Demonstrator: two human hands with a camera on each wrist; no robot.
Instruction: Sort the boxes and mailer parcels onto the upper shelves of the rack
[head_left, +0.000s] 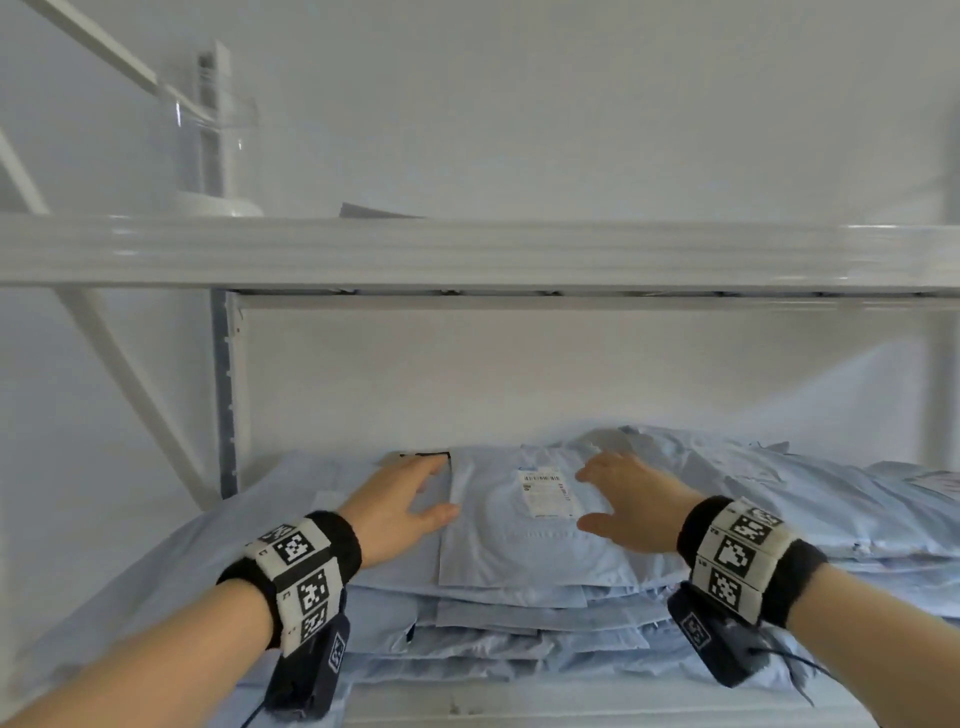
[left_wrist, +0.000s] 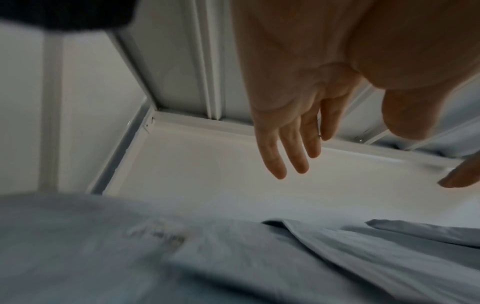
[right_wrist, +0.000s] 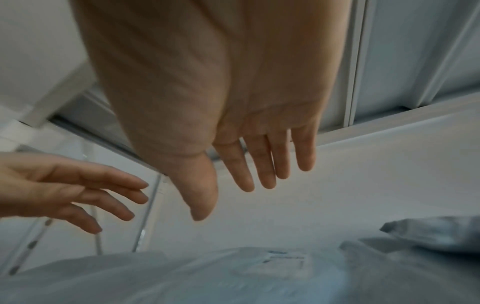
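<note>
Your two hands reach forward over a pile of pale blue mailers on a white rack shelf (head_left: 597, 714). Your left hand (head_left: 402, 501) has its fingers straight and spread, holding nothing; it hovers at the left edge of the top mailer (head_left: 519, 525), and the wrist views show a gap between its fingers (left_wrist: 283, 156) and the pile. Your right hand (head_left: 626, 501) is likewise spread and empty, poised just above the right side of that same mailer; whether it brushes the surface cannot be told.

Between your hands, on the top mailer, sits one white label (head_left: 546, 491) with a barcode; its text is too small to read.

Under your hands the pile (head_left: 498, 623) holds many flat mailers, too overlapped to count exactly. More mailers (head_left: 810, 504) spread away to the right of your right hand, and one large one (head_left: 218, 530) slopes down to the left of your left hand.

Above your hands runs one upper shelf (head_left: 467, 252). On it, up and left of your left hand, stands one clear glass vessel (head_left: 218, 156), and the corner of one flat grey item (head_left: 371, 211) peeks over the edge. Each wrist wears one band with black-and-white markers (head_left: 304, 569).
</note>
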